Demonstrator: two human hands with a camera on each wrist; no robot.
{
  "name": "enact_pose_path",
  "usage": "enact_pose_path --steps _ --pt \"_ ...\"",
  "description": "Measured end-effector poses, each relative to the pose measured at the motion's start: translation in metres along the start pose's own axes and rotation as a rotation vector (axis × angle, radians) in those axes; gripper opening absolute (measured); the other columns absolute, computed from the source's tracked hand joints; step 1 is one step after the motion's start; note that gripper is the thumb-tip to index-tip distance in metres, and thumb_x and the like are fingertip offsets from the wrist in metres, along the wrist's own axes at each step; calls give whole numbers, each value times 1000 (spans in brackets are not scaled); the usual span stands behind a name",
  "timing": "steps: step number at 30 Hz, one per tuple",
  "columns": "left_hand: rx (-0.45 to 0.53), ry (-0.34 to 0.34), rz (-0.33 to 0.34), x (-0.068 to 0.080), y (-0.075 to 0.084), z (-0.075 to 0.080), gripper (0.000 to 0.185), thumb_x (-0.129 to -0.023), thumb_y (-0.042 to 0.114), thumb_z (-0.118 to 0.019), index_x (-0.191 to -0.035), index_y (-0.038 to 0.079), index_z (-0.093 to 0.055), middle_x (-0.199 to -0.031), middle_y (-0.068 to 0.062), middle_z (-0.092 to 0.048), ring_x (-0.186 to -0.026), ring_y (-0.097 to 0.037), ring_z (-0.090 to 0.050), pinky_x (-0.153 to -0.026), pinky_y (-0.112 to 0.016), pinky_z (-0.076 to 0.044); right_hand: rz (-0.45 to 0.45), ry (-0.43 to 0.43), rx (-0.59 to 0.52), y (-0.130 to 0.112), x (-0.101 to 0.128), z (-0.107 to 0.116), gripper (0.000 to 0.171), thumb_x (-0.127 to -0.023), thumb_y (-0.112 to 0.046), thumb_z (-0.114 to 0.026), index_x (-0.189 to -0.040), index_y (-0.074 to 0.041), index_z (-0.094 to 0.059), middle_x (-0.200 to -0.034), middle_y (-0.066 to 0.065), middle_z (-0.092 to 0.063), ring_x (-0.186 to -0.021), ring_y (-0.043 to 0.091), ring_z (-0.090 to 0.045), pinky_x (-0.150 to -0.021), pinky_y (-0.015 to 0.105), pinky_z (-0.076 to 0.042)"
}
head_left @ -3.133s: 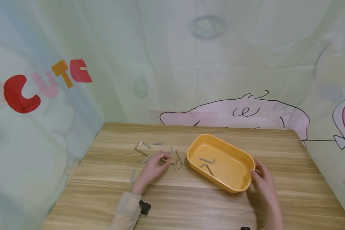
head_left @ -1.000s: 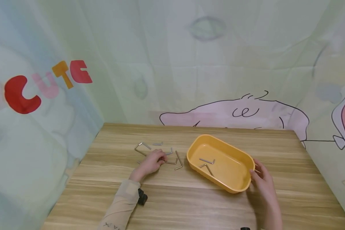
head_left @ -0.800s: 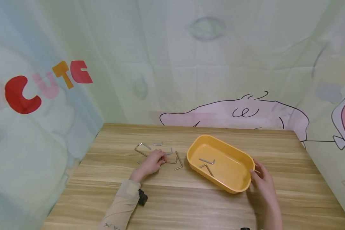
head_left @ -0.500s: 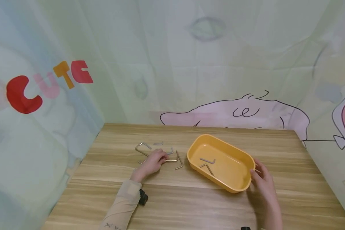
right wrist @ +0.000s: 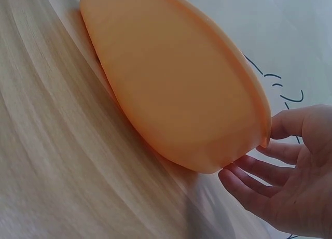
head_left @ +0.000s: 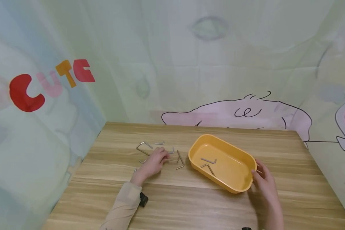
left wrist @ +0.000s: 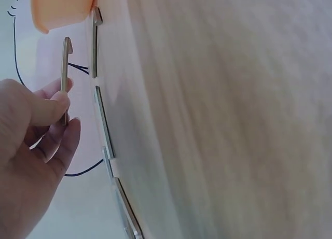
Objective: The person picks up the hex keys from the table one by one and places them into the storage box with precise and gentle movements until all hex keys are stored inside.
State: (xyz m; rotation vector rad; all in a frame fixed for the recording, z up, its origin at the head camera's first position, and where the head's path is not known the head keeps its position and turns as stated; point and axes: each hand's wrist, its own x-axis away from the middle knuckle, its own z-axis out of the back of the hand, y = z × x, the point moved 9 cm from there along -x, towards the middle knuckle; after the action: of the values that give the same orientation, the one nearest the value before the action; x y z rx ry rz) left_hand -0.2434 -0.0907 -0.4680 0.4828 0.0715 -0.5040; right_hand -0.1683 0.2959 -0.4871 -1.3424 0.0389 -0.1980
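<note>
Head view: hex keys (head_left: pixel 179 159) lie scattered on the wooden table (head_left: pixel 172 204) left of the orange tray (head_left: pixel 248 159).

Left wrist view: my left hand (left wrist: pixel 31 145) pinches one hex key (left wrist: pixel 65 68).

Right wrist view: my right hand (right wrist: pixel 290 182), fingers relaxed, touches the tray's end.

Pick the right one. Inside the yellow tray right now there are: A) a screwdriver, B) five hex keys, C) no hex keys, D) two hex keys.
D: the head view shows two hex keys lying on the floor of the yellow tray, while the others lie on the table by the left hand.
</note>
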Motion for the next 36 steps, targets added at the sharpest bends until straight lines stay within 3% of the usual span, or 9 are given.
enact_pose_path --steps 4,10,14,24,28,36 --pt "-19 18 -21 -1 5 3 6 -91 7 -60 -90 8 -66 -86 3 -57 -88 -13 -52 -81 -32 -49 -8 1 6 -1 0 0 55 -100 -16 -46 -148 3 -26 -119 -13 -43 -98 -18 -46 -78 4 -46" --pt "-40 58 -62 -1 15 9 9 -87 0 -61 -90 7 -66 -87 1 -58 -88 -16 -52 -82 -33 -49 -9 -3 15 -1 1 0 55 -100 -16 -46 -149 1 -25 -113 -22 -46 -98 -17 -46 -80 4 -44" --pt "-35 88 -79 -1 21 13 11 -85 -4 -61 -90 5 -66 -88 -1 -59 -87 -17 -52 -82 -34 -48 -29 -6 19 0 1 0 55 -101 -16 -45 -150 -1 -24 -117 -15 -46 -98 -16 -46 -81 4 -43" --pt "7 114 -37 -5 25 15 16 -85 -6 -60 -93 8 -65 -91 0 -59 -93 -17 -52 -86 -33 -49 -39 -12 18 0 1 -2 54 -101 -17 -43 -150 -2 -24 -136 17 -41 -99 -14 -47 -81 5 -44" --pt "16 114 -8 -7 27 14 16 -87 -3 -60 -95 9 -66 -92 1 -58 -94 -15 -52 -86 -32 -50 -80 -22 -36 3 1 -3 57 -101 -20 -44 -151 -5 -22 -138 14 -37 -103 -10 -47 -82 6 -44" --pt "70 136 -4 -11 41 15 13 -88 0 -60 -97 7 -67 -94 1 -60 -94 -15 -53 -90 -34 -49 -38 -15 32 0 0 -2 55 -101 -19 -43 -150 -2 -24 -136 14 -41 -100 -15 -46 -81 4 -43"
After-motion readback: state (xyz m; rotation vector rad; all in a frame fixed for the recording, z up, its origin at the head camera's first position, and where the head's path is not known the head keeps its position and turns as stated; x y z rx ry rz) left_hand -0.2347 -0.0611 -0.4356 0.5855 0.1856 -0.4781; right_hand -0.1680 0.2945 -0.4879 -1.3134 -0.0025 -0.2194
